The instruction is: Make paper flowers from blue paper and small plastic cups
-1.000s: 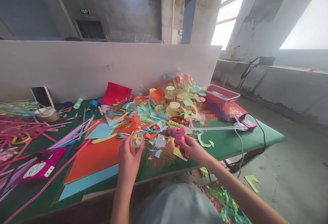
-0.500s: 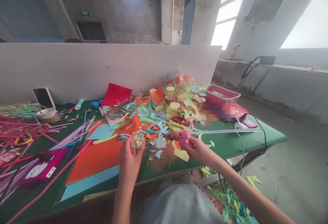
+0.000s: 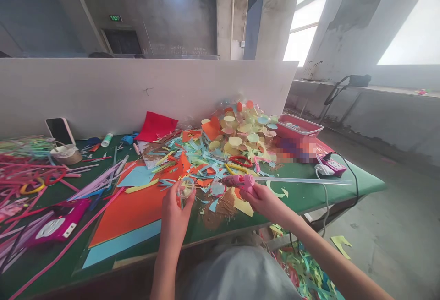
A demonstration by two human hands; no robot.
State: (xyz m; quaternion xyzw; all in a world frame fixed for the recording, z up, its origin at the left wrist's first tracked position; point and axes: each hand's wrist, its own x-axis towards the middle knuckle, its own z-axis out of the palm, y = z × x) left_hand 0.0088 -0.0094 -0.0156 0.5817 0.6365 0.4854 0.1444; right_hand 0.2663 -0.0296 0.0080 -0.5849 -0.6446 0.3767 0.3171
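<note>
My left hand (image 3: 178, 206) is closed around a small clear plastic cup (image 3: 186, 188), its round rim turned up toward the camera. In my right hand (image 3: 259, 197) is a pink glue gun (image 3: 248, 182), its dark nozzle pointing left. A long clear glue stick (image 3: 302, 180) sticks out of its back to the right. Just below the nozzle, a round pale-blue disc (image 3: 217, 188) with a reddish edge lies on the table. Paper scraps (image 3: 202, 162) are heaped beyond both hands, with yellow-handled scissors (image 3: 237, 168) and red-handled scissors (image 3: 240, 160) among them.
Behind the scraps is a pile of cups with coloured discs (image 3: 244, 128). A pink basket (image 3: 299, 126) stands at the right. Orange paper (image 3: 127, 213), pink straws (image 3: 20, 167), a magenta box (image 3: 57, 224) and a phone (image 3: 59, 130) are at the left.
The glue stick's far end has dipped slightly and extends a little farther right. Both hands keep nearly the same place and hold the same things.
</note>
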